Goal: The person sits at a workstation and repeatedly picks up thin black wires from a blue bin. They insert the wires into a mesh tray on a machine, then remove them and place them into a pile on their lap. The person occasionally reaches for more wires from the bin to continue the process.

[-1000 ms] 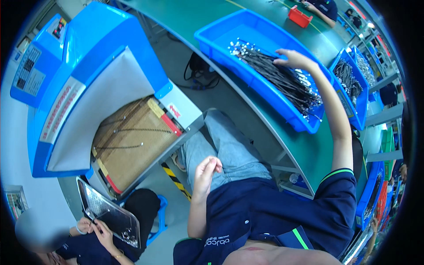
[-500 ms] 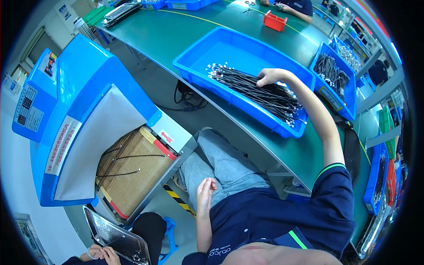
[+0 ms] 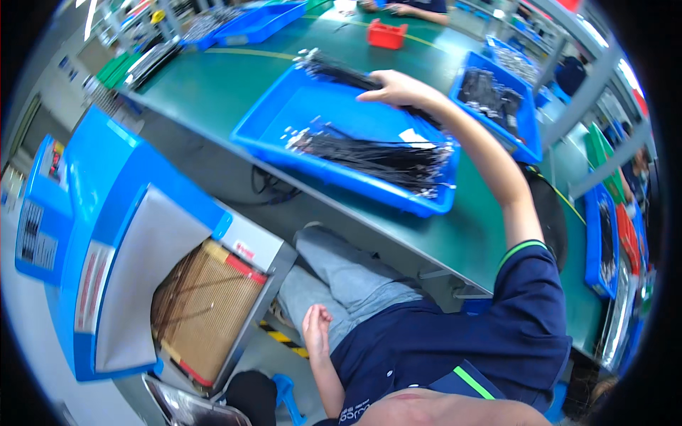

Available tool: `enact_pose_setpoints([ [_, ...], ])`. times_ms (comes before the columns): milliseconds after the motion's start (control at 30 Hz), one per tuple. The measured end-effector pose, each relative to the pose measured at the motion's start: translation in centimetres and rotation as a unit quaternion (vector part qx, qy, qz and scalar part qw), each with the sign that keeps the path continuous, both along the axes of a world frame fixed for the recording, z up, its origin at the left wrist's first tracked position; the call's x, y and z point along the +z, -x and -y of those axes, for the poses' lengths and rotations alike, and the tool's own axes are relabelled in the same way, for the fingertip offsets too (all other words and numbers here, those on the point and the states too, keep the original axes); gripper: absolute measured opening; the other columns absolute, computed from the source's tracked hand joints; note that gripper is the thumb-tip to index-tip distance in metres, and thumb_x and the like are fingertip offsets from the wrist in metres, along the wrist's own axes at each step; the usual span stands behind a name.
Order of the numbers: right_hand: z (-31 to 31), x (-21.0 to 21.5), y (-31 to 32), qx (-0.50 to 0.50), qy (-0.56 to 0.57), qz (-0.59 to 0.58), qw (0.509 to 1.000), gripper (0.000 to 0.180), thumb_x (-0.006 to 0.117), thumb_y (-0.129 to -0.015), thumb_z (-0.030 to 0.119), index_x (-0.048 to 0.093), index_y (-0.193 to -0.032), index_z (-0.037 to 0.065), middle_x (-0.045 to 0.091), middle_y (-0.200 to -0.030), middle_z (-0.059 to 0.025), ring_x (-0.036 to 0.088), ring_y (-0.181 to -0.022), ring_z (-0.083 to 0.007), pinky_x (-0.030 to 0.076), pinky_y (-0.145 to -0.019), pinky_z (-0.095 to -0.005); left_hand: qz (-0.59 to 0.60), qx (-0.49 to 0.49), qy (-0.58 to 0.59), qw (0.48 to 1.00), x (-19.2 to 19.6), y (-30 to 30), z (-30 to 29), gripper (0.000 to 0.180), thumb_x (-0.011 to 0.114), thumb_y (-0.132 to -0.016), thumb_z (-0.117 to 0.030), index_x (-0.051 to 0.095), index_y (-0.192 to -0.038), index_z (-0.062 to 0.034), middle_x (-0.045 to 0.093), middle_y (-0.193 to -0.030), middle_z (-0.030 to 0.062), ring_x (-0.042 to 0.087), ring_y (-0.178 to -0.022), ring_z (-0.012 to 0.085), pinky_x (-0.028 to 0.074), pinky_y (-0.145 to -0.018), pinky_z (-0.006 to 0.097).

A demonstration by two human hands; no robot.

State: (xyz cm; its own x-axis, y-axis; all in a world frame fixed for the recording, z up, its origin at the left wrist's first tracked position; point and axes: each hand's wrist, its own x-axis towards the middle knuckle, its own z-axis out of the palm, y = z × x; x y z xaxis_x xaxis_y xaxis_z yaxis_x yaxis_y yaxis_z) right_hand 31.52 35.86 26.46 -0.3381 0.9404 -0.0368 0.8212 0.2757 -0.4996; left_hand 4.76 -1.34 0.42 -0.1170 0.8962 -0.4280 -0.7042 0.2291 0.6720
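My right hand [image 3: 403, 91] is closed around a bundle of black cables [image 3: 332, 71] with small white connectors, lifted over the far side of the blue tray [image 3: 320, 105]. More black cables [image 3: 373, 157] lie in a pile along the tray's near side. A small white piece [image 3: 414, 138] shows beside that pile. In front of my lap, my left hand [image 3: 317, 331] is raised with fingers loosely curled and slightly apart. Nothing shows in it, and it touches no cable.
At my left stands a blue machine [image 3: 106, 156] with a mesh conveyor belt [image 3: 209, 312] carrying thin dark cables. On the green table [image 3: 490, 227] are a red bin [image 3: 387, 34] and another blue tray of cables [image 3: 526, 145]. A co-worker's hands [image 3: 399, 8] show at the far edge.
My right hand has lifted a cable bundle from the pile and moved it toward the tray's far side. The view has shifted. My left hand has loosened slightly near my lap.
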Motion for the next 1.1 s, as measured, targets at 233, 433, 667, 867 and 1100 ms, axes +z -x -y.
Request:
enact_pose_setpoints([
  [233,1.6,1.2,0.9,-0.023,-0.194,-0.054,0.979,0.047,0.068,-0.077,0.037,0.062,-0.104,-0.002,0.065,-0.095,-0.0231,0.064,-0.089,-0.0345,0.049,-0.079,-0.0409,0.007,0.009,-0.011,1.0,0.0,0.1,-0.1,0.021,0.049,-0.097,-0.019,0.053,-0.086,-0.0023,0.049,-0.072,0.0039,0.047,-0.067,0.0126,0.042,-0.065,0.027],
  [433,2.3,1.0,1.3,-0.027,-0.225,-0.046,0.973,0.036,0.067,-0.078,0.033,0.065,-0.095,0.001,0.066,-0.085,-0.0212,0.065,-0.084,-0.0345,0.049,-0.078,-0.0417,-0.005,0.013,-0.007,1.0,0.3,0.1,0.0,0.021,0.05,-0.097,-0.02,0.053,-0.085,-0.0027,0.049,-0.071,0.0038,0.046,-0.066,0.012,0.042,-0.065,0.026],
  [667,1.2,-3.5,0.9,0.04,0.052,0.111,0.992,0.029,0.066,-0.073,0.021,0.064,-0.096,0.002,0.062,-0.068,-0.0092,0.061,-0.06,-0.0194,0.049,-0.057,-0.0333,-0.01,0.008,-0.004,1.0,0.1,0.0,0.4,0.021,0.05,-0.097,-0.021,0.053,-0.085,-0.0035,0.049,-0.071,0.0031,0.046,-0.067,0.0115,0.042,-0.065,0.026],
  [867,1.0,-5.8,2.2,0.1,0.167,0.147,0.97,0.052,0.068,-0.074,0.025,0.052,-0.117,0.001,0.063,-0.087,-0.0132,0.063,-0.073,-0.0229,0.05,-0.067,-0.0368,-0.018,0.014,-0.001,1.0,-0.2,0.4,0.8,0.021,0.05,-0.097,-0.021,0.053,-0.085,-0.0038,0.049,-0.072,0.0029,0.047,-0.067,0.0114,0.042,-0.065,0.026],
  [1100,0.1,-7.9,1.4,0.052,0.173,0.193,0.965,0.059,0.073,-0.07,0.039,0.061,-0.109,-0.003,0.066,-0.102,-0.02,0.064,-0.092,-0.0333,0.05,-0.08,-0.043,-0.02,0.008,0.002,1.0,-0.7,0.0,0.3,0.02,0.05,-0.097,-0.022,0.053,-0.085,-0.0056,0.049,-0.071,0.0013,0.046,-0.065,0.0107,0.041,-0.064,0.026],
])
